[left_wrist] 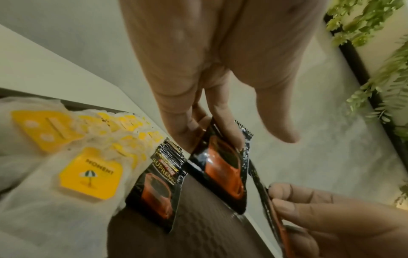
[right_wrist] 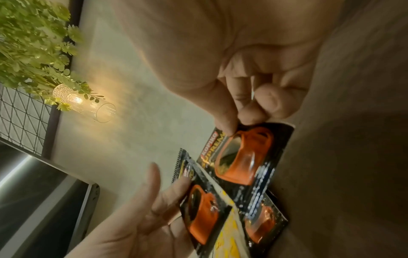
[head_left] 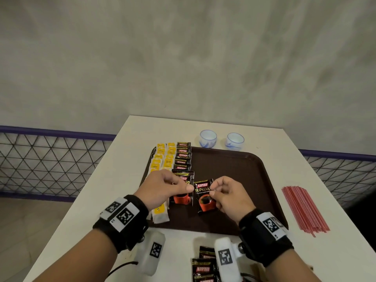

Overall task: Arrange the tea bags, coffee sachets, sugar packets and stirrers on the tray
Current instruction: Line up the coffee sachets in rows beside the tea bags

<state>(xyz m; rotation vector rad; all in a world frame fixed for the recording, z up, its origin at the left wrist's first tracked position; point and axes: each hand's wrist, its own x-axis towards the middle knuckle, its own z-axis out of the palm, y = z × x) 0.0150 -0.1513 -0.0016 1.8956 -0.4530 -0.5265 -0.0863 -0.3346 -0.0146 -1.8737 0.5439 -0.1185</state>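
A brown tray (head_left: 240, 169) lies on the white table. Along its left side run rows of yellow-labelled tea bags (head_left: 160, 157) and a column of black coffee sachets (head_left: 183, 155). My left hand (head_left: 168, 186) pinches one black coffee sachet (head_left: 182, 197) (left_wrist: 223, 167) by its top, just above the tray. My right hand (head_left: 225, 194) pinches a second coffee sachet (head_left: 204, 197) (right_wrist: 245, 157) at its right edge, beside the first. A third sachet (left_wrist: 156, 192) lies flat under them. Red stirrers (head_left: 305, 208) lie in a bundle right of the tray.
Two small white-and-blue cups (head_left: 208, 138) (head_left: 235, 141) stand behind the tray. More coffee sachets (head_left: 203, 267) lie on the table's near edge by my right wrist. A wire-mesh railing (head_left: 50, 159) runs behind the table at left and right.
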